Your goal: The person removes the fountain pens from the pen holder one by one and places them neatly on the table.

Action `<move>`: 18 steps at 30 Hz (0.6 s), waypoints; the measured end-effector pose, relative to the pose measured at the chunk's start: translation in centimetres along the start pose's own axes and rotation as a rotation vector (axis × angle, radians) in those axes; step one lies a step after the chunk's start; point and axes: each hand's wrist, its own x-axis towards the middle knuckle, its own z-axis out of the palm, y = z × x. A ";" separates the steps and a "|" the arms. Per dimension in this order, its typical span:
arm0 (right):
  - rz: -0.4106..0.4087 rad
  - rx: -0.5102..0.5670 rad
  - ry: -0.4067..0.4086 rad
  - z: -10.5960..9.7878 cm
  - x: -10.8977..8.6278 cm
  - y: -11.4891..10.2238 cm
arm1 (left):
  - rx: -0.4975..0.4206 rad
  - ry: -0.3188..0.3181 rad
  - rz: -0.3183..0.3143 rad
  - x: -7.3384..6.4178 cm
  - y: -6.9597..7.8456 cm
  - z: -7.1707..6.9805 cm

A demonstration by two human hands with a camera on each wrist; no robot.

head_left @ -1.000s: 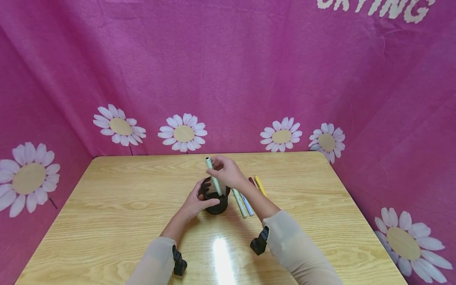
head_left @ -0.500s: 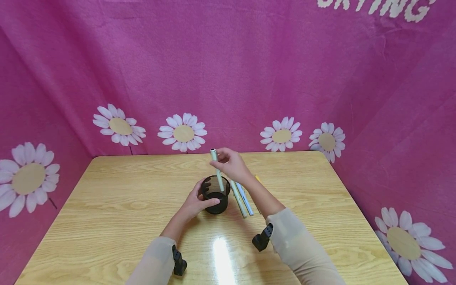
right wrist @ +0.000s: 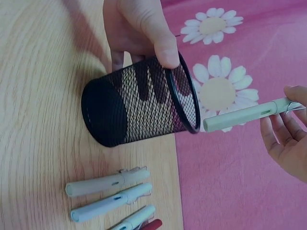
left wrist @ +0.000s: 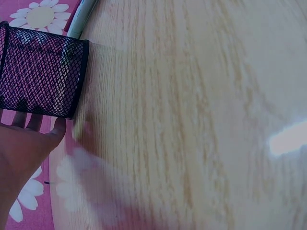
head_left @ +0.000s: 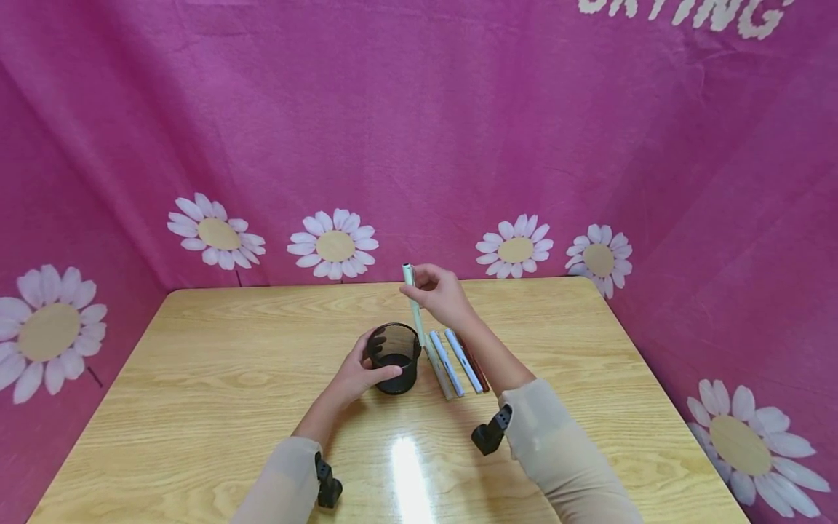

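Note:
A black mesh pen cup stands upright on the table, with my left hand gripping it from the left side. In the right wrist view the left thumb lies at the rim of the cup and the other fingers show through the mesh. My right hand pinches a pale green pen near its clip end. The pen's lower end is just above the cup's right rim in the right wrist view. Nothing shows inside the cup.
Right of the cup lie a pale greenish pen, two light blue pens and a dark red pen, side by side. My right forearm partly covers them. A pink curtain with daisies hangs behind the table.
My right hand has lifted the pale green pen up and to the right, out of the cup. More of the pens on the table shows; the yellow one is now hidden. The left hand stays put.

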 end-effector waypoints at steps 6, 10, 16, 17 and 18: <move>0.012 0.007 0.015 -0.8 0.0 0.6 | 0.004 -0.008 -0.022 -0.6 1.0 0.0; 0.024 -0.004 0.025 -1.3 -0.1 0.8 | 0.020 -0.024 -0.023 -1.4 2.3 0.0; 0.036 -0.019 0.053 -2.1 -0.3 1.0 | 0.005 -0.017 0.000 -0.9 1.4 0.0; 0.037 -0.019 0.056 -2.2 -0.3 1.1 | 0.005 -0.013 0.002 -0.7 1.1 0.0; 0.043 -0.016 0.059 -2.3 -0.4 1.1 | 0.005 -0.009 0.002 -0.4 0.7 0.0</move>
